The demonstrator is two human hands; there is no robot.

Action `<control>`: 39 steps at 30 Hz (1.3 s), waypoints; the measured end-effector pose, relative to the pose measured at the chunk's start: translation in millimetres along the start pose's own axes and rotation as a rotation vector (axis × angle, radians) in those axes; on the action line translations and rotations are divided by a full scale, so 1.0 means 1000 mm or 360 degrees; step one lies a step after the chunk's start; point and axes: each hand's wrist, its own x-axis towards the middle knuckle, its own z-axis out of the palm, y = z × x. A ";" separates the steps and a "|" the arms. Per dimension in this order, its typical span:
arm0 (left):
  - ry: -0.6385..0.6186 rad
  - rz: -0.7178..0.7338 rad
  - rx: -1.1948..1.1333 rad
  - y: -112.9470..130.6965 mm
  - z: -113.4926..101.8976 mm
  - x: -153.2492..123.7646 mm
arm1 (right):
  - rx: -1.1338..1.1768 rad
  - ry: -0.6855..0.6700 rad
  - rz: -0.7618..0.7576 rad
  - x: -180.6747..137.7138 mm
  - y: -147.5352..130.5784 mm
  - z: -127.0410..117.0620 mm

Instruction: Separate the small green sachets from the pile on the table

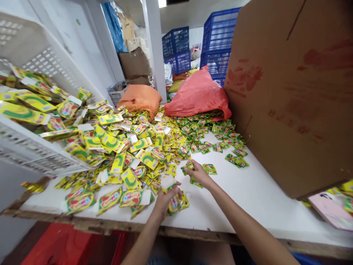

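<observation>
white tabletop (259,191) before us. our left hand (165,198) holds a yellow-green carton (173,206), white flap raised; our right hand (199,173) pinches a green sachet (187,168) just beyond. loose sachets (210,169) lie near. outward: heaped cartons (149,160) by a white crate (41,147), more sachets under a red bag (198,94). we judge much remains: many flaps open, contents unclear.
</observation>
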 end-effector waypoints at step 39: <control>-0.0424 -0.0021 0.0081 -0.036 0.040 0.001 | -0.0683 0.0329 -0.0431 -0.113 -0.028 -0.007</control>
